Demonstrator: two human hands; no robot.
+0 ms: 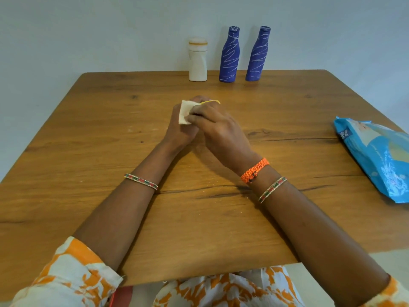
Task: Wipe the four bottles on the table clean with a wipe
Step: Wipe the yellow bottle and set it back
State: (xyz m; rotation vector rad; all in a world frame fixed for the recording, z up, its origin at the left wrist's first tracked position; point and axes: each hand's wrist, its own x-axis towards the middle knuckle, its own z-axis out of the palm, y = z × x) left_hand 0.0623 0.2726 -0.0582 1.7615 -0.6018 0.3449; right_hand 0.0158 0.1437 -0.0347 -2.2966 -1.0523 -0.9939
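At the middle of the brown wooden table (110,120), both hands met over a small object. The left hand (177,129) was clenched around something mostly hidden; only a thin yellow rim (213,101) showed past the fingers, probably the fourth bottle, though that could not be confirmed. The right hand (215,127) pinched a folded white wipe (184,111) against it, apparently one hand steadying while the other rubbed. Well beyond the hands, by the far table edge, stood a white plastic bottle with an orange-ringed cap (197,59) and two tall blue bottles with white scribbled lines (230,55) (257,54), upright in a row and clear of the working space. Well off to the right hand's side lay a blue wipe packet (376,160), within reach for a fresh sheet.
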